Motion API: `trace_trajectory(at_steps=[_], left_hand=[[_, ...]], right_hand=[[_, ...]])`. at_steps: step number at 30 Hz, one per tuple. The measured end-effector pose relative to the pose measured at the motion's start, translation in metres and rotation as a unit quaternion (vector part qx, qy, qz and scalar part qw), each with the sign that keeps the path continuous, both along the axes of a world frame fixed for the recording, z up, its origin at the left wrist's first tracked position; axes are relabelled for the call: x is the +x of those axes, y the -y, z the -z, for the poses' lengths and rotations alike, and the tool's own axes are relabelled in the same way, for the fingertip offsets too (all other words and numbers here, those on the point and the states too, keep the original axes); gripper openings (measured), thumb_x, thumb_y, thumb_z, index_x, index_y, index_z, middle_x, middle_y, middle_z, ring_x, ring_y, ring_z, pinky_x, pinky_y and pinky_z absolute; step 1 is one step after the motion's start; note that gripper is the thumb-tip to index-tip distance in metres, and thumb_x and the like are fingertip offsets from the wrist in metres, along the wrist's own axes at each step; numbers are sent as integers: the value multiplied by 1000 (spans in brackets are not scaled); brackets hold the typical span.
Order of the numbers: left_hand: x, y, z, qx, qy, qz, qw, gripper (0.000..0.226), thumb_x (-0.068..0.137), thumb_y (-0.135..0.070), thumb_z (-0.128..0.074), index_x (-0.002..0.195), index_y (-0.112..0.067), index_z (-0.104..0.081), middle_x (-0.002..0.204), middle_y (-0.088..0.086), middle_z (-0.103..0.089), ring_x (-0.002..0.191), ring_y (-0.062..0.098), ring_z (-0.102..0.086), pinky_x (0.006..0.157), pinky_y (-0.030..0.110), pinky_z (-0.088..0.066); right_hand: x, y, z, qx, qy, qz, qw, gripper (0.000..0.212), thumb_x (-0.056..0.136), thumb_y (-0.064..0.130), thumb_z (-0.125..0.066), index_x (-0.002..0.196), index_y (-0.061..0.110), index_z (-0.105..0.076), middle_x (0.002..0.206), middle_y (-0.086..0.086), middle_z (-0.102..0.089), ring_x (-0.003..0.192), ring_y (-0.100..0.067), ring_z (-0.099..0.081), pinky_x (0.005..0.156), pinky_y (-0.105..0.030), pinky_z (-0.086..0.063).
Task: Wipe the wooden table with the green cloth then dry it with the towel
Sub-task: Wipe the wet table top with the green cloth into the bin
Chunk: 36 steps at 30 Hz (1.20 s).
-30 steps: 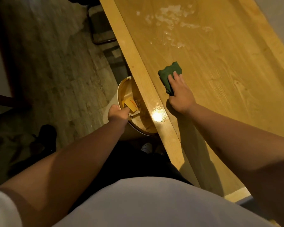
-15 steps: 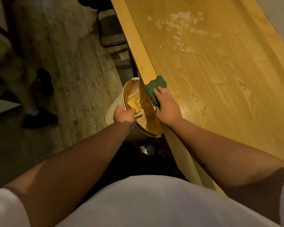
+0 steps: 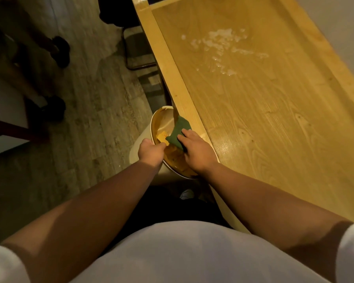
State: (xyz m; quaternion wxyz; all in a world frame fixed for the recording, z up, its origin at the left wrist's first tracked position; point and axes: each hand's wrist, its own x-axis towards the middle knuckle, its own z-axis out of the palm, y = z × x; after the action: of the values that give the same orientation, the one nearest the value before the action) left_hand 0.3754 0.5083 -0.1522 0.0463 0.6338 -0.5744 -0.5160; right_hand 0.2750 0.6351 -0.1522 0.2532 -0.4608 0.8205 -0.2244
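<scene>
The wooden table [image 3: 274, 119] runs up the right side, with a whitish wet patch [image 3: 223, 48] near its far end. My right hand [image 3: 194, 152] presses the green cloth [image 3: 179, 131] at the table's left edge, and the cloth hangs over a white bin [image 3: 157, 121]. My left hand [image 3: 151, 153] grips the near rim of that bin, held against the table edge. Yellow scraps [image 3: 161, 137] lie inside the bin. No towel is in view.
A dark metal chair frame [image 3: 139, 52] stands by the table's left side further up. A person's legs and dark shoes [image 3: 58, 51] are on the tiled floor at the upper left. A pale wall borders the table on the right.
My right hand has dragged the green cloth from the tabletop leftward to the edge and over the bin. My left hand keeps hold of the bin rim.
</scene>
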Motion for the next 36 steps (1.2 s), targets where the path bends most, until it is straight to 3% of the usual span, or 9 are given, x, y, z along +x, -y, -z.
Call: trace_trajectory(at_steps=[8,12,16,19,23,25,27,30,36], left_hand=[[-2,2,-6,3,13,-13,1000,13,82,-17,-68,84,-15,-56,84,9,-64,76,23,-62,58,29,-46],[-3,7,-5,11,11,-10,1000,13,83,-17,-69,84,-16,-56,82,7,-63,74,21,-61,55,27,-44],[-2,17,-3,47,4,-20,999,15,83,-14,-70,92,-14,-58,97,15,-69,89,32,-68,84,46,-59],[-5,24,-4,49,-5,-18,999,16,81,-13,-70,86,-15,-55,99,17,-68,90,32,-67,86,48,-58],[-13,37,-6,58,-4,-10,998,16,82,-13,-70,86,-17,-55,97,15,-68,92,32,-67,88,48,-57],[-17,43,-6,56,-3,0,998,16,82,-12,-70,85,-18,-56,95,14,-68,92,32,-67,88,47,-57],[-21,50,-5,58,-11,5,998,14,82,-10,-71,88,-15,-59,97,15,-69,91,33,-68,88,50,-57],[-28,63,-4,62,-4,9,998,24,81,-11,-72,104,-6,-65,102,18,-70,94,35,-68,90,53,-56],[-52,93,-7,71,17,9,997,38,85,-17,-72,118,-4,-60,112,20,-67,102,37,-65,93,53,-55]], right_hand=[[-5,-5,-9,-18,86,99,991,62,81,1,-65,141,14,-52,154,-8,-40,137,-24,-42,108,-22,-28],[-8,-5,-18,-81,216,249,941,57,78,-1,-68,132,14,-60,135,-6,-59,118,-19,-57,88,1,-33],[-28,-9,-34,-104,285,360,882,54,79,1,-66,129,21,-63,115,-3,-66,93,-13,-64,79,-19,-54],[-58,-26,-44,-129,264,421,858,55,80,-1,-65,131,21,-62,108,-2,-64,82,-7,-63,62,-14,-53],[-99,-59,-46,-141,172,513,829,59,83,1,-62,136,26,-56,107,4,-60,79,1,-62,57,-7,-46],[-114,-74,-40,-84,76,516,849,62,86,4,-58,144,24,-46,130,-4,-57,106,-10,-60,79,-7,-47],[-123,-82,-28,9,2,484,875,68,91,2,-51,153,16,-28,158,-10,-30,144,-28,-28,116,-29,-28],[-126,-78,-10,95,-28,446,889,73,91,2,-48,155,9,-13,164,-13,-5,150,-36,2,120,-47,-13],[-160,-28,-6,113,-22,421,900,86,88,16,-58,156,11,-6,164,-13,4,150,-34,7,119,-45,-10]])
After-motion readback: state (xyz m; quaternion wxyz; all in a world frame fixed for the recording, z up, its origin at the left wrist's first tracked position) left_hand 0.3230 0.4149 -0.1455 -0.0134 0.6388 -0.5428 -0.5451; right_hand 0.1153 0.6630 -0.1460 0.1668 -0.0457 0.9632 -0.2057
